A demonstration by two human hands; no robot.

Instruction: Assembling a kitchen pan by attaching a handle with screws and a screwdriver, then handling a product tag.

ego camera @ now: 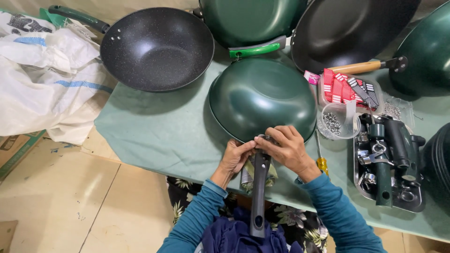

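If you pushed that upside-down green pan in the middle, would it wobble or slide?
The upside-down green pan probably would not wobble much: it seems to rest on its wide rim. It might slide a little on the green table cover, though cloth likely drags. Both hands, left hand and right hand, at the black handle would steady it.

White sacks (44, 75) left; red-striped labels (349, 89)

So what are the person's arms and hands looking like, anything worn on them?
Both arms wear long teal-blue sleeves, snug and ending in a narrow cuff at the wrist. The left hand and right hand are bare, with no gloves. No rings can be made out. Something small shows at the right cuff, too unclear to tell what it is.
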